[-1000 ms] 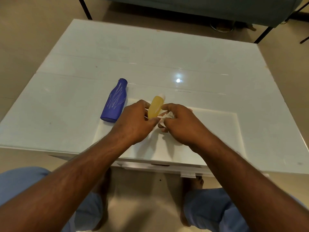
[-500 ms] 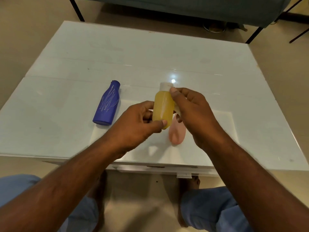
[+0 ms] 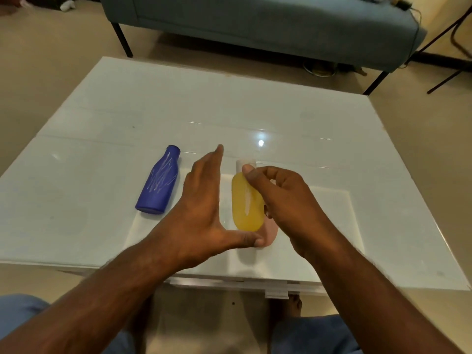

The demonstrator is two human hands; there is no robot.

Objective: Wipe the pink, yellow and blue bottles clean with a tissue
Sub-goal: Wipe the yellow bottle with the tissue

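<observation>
- Sofa (image 3: 255,24), grey-blue on thin dark legs, is standing at the far side of the room on a beige floor (image 3: 38,72); some dark stand legs are showing at the right edge.
- The counter (image 3: 229,116) is sitting low in front of the person's knees, white and glossy, and it is throwing back a ceiling light as a bright spot.
- The left hand (image 3: 201,208) is hovering between the bottles with straight, spread fingers, its grip released and holding nothing.
- The right hand (image 3: 283,200) is grasping the yellow bottle (image 3: 245,203) near its white cap, thumb and fingers pinching it and holding it up above the counter.
- The blue bottle (image 3: 159,183) is lying on its side to the left, with white streaks on it.
- The pink bottle (image 3: 270,232) is lying under the yellow one, mostly hidden.
- No tissue is showing; whether the right hand is hiding it I cannot tell.
- Risk, as I judge it: the yellow bottle is hanging from a light pinch, so it could be slipping or swinging once wiping pressure comes on, and dropping onto the pink bottle. On so slick a counter, a nudged bottle might be rolling off.
</observation>
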